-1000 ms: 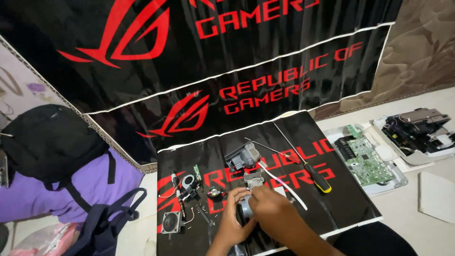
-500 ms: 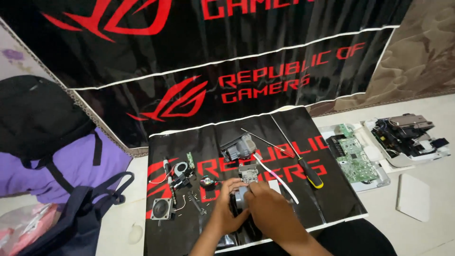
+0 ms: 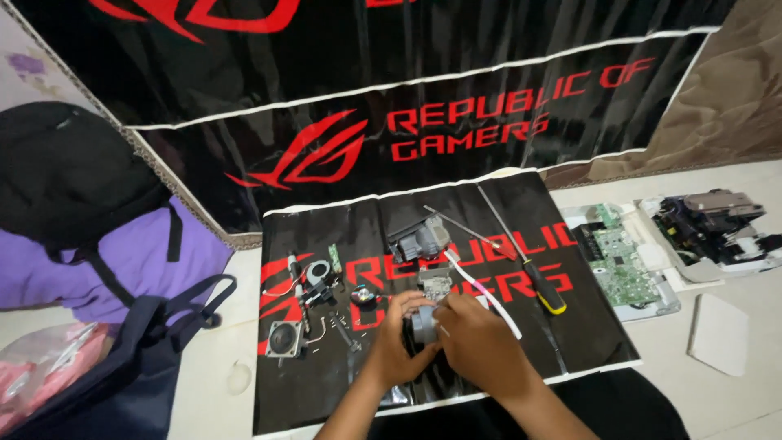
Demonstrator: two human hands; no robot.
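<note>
Centrally, head view: both hands meet over a black mat (image 3: pixel 326 391) with red lettering, spread on a pale floor. The left hand (image 3: pixel 397 346) wraps its fingers closed around a small grey module (image 3: pixel 422 323), which sits low on the mat near its front edge; the right hand (image 3: pixel 476 338) covers the module's right side, fingertips pinched on it. Just beyond lies a grey motor-like assembly (image 3: pixel 419 239). Left of the hands are a small speaker (image 3: pixel 285 336) and loose small parts. A screwdriver with a yellow-and-black handle (image 3: pixel 542 285) lies to the right, well apart; a green circuit board (image 3: pixel 619 265) rests off the mat. A black backpack (image 3: pixel 69 183) stands far left.
</note>
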